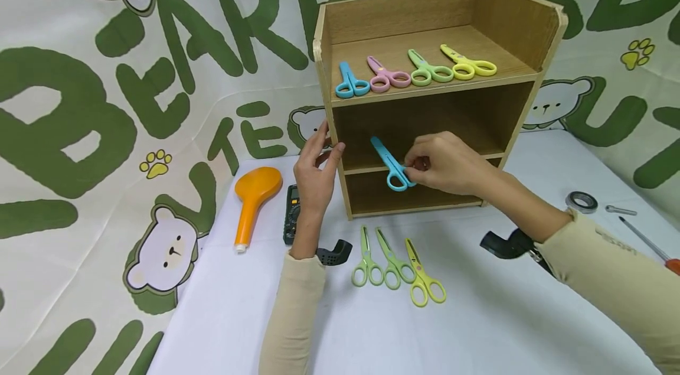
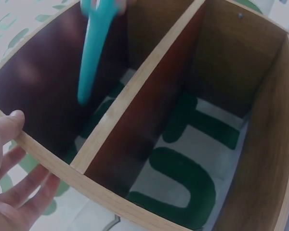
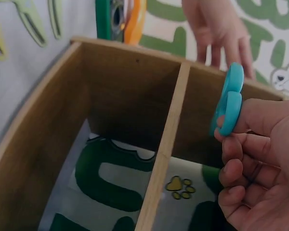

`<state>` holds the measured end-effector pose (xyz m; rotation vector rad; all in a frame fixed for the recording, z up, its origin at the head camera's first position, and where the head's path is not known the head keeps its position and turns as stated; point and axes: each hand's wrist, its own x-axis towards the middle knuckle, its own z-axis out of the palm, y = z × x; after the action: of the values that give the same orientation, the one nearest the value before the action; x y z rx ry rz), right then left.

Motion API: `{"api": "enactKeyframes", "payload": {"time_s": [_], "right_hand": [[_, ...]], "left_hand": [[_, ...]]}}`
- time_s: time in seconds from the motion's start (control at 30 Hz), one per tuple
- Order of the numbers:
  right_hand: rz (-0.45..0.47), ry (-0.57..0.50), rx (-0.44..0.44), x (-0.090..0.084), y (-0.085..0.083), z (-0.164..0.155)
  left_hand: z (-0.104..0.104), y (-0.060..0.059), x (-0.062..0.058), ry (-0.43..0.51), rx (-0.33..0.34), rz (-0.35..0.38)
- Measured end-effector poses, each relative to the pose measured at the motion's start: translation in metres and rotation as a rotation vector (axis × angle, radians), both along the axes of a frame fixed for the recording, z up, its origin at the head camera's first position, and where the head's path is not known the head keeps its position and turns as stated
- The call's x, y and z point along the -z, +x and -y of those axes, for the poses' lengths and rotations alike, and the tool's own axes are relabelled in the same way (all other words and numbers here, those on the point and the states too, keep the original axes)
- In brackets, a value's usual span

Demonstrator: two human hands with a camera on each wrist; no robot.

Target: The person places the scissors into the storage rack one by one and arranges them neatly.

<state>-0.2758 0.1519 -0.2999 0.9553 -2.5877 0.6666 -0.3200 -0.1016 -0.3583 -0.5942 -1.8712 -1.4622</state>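
My right hand [image 1: 448,163] pinches a pair of light-blue scissors [image 1: 389,161] by the handle loops, with the blades pointing up and left. The scissors are in front of the middle compartment of a wooden shelf [image 1: 425,90]. At the shelf's left side, my left hand [image 1: 316,177] holds the side panel, thumb [image 2: 12,122] at the front edge and fingers outside. On the top board lie blue scissors [image 1: 350,82], pink scissors [image 1: 386,77], green scissors [image 1: 427,71] and yellow scissors [image 1: 467,65] in a row.
Two green scissors [image 1: 366,263] and a yellow pair [image 1: 422,277] lie on the white table before the shelf. To the left are an orange paddle-shaped object [image 1: 255,198] and a multimeter [image 1: 290,215]. A tape roll [image 1: 582,202], small metal piece [image 1: 620,210] and screwdriver [image 1: 650,245] lie right.
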Motion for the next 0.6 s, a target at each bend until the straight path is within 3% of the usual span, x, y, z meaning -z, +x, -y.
{"api": "enactKeyframes", "payload": {"time_s": [0.2,0.27,0.43,0.6], "right_hand": [[0.144,0.036,0.084,-0.004,-0.045,0.027],[0.219,0.049,0.136,-0.004,-0.056,0.034],[0.348,0.072,0.243,-0.002,-0.074,0.045],[0.361,0.052,0.239,0.003,-0.080,0.047]], "left_hand": [[0.004,-0.005,0.006,-0.009,0.014,0.000],[0.002,0.002,-0.001,-0.001,0.022,-0.005],[-0.005,0.021,-0.019,0.015,0.030,-0.008],[-0.003,0.018,-0.018,0.010,0.023,-0.018]]}}
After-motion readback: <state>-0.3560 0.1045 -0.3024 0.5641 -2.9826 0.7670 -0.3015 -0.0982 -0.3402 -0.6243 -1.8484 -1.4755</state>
